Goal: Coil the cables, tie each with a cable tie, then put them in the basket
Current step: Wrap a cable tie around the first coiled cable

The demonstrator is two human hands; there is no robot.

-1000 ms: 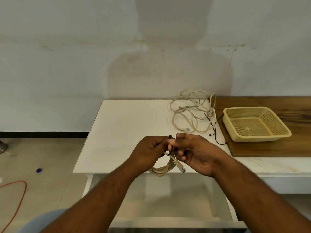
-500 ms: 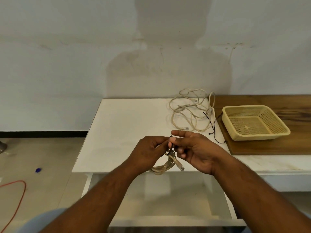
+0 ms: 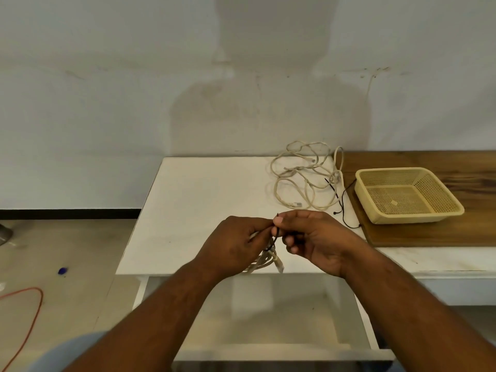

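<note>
My left hand (image 3: 236, 242) grips a coiled beige cable (image 3: 264, 261) above the white table's front edge; most of the coil is hidden behind the hand. A black cable tie (image 3: 273, 241) loops around the coil. My right hand (image 3: 311, 237) pinches the tie's end between thumb and forefinger, right next to the left hand. A loose, tangled beige cable (image 3: 303, 175) lies at the table's back right. Black cable ties (image 3: 342, 202) lie beside it. The yellow mesh basket (image 3: 375, 210) stands empty on the wooden board to the right.
The white table (image 3: 201, 205) stands against the wall; the wooden board (image 3: 469, 234) adjoins it on the right. An orange cord (image 3: 35, 312) and a small blue object (image 3: 62, 270) lie on the floor to the left.
The hands have stayed together over the front edge. My right hand's fingers have shifted slightly along the black tie, and the tie's loop around the coil shows more clearly.
</note>
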